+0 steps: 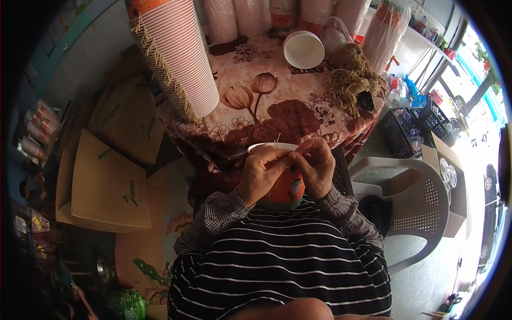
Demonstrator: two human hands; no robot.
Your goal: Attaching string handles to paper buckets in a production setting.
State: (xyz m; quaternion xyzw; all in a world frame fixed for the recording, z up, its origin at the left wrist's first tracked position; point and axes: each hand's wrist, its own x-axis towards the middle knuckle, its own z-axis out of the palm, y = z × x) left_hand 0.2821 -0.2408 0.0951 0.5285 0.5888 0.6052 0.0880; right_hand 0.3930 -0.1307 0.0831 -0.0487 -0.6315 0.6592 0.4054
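Observation:
An orange paper bucket point(286, 193) with dark printed spots and a white rim stands upright in my lap, at the table's near edge. My left hand point(263, 169) and my right hand point(317, 164) meet at its rim, both closed in a pinch with fingertips touching. A thin twine cord point(278, 138) pokes up over the rim beside my left fingers. Both hands seem to pinch this cord, though most of it is hidden behind the fingers. On the table's right part lies a tangled bundle of twine cords point(353, 77), with a small black object point(365, 100) beside it.
A tall leaning stack of paper buckets point(184, 58) with twine loops stands at the table's left. Wrapped stacks point(220, 21) line the back, near an open white bucket point(304, 49). Cardboard boxes point(109, 181) sit left; a plastic chair point(418, 197) and black crates point(397, 130) stand right.

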